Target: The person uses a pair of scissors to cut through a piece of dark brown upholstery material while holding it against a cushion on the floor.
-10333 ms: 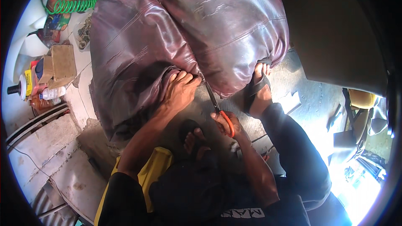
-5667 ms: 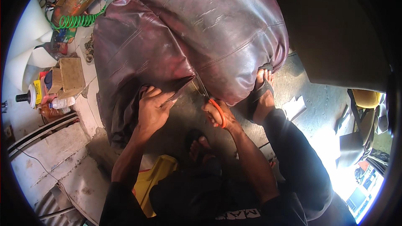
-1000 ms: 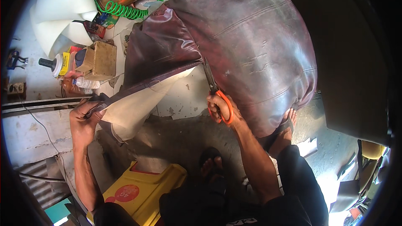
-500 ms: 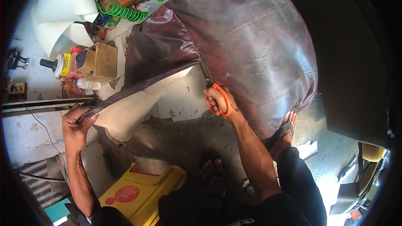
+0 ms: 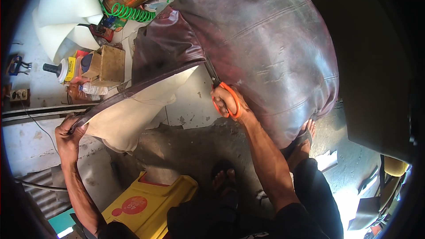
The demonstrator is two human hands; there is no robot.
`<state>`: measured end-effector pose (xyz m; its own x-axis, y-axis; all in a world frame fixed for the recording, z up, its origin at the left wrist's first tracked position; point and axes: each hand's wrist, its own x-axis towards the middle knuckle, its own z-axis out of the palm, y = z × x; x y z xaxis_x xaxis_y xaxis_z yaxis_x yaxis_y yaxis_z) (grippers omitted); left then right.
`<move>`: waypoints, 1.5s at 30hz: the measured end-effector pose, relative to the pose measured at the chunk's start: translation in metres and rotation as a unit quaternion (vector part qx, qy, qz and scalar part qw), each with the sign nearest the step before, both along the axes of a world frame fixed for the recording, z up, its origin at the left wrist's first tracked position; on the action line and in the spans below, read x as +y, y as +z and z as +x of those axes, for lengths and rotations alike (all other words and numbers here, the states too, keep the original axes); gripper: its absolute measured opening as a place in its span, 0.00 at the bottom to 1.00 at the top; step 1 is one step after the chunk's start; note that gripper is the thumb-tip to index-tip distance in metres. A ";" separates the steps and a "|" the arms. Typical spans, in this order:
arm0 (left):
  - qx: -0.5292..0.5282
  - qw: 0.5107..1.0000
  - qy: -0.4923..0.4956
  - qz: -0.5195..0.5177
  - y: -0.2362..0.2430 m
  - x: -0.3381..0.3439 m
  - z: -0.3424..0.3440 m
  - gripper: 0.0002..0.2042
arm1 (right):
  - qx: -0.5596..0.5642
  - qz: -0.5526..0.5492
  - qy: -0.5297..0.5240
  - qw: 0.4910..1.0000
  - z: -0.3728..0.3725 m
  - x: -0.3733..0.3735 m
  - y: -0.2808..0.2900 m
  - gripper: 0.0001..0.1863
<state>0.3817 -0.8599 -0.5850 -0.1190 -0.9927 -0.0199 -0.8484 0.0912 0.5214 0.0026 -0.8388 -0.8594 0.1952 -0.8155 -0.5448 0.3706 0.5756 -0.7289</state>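
Observation:
A large rounded dark maroon leather-like cover (image 5: 270, 44) with stitched seams fills the upper middle. Along its left side a flap (image 5: 166, 46) of the same material is pulled away, its pale underside (image 5: 128, 117) facing me. My left hand (image 5: 71, 135) pinches the flap's far corner at the left, holding the edge taut. In my right hand (image 5: 228, 99) is a pair of scissors with orange handles (image 5: 234, 99). Their dark blades (image 5: 211, 71) point up and away, at the fork where the flap meets the rounded cover. The blade tips are partly hidden by the material.
A wooden box (image 5: 110, 65), a plastic bottle (image 5: 94, 89) and a white rolled sheet (image 5: 66, 13) are at the left. Behind them lies a green coiled hose (image 5: 133, 12). A yellow plastic stool (image 5: 155, 208) stands near my legs; a dark panel (image 5: 372, 71) rises at the right.
My left hand has drawn the flap's corner farther left and slightly down. The scissors have shifted a little up and left along the flap's edge.

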 end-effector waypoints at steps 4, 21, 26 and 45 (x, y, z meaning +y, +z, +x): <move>0.024 0.999 0.034 0.006 0.008 0.000 0.005 0.07 | 0.006 -0.044 -0.008 0.999 0.008 -0.005 0.000 0.15; 0.012 0.999 0.037 0.012 0.020 -0.004 0.027 0.07 | -0.102 -0.038 -0.035 0.993 0.022 -0.020 0.004 0.11; 0.029 0.998 0.062 0.008 0.030 -0.003 0.042 0.07 | -0.049 0.009 0.009 0.999 0.021 -0.020 0.009 0.10; -0.099 0.989 0.076 0.082 0.003 -0.052 0.095 0.11 | -0.012 -0.036 0.050 0.998 0.034 -0.014 0.014 0.16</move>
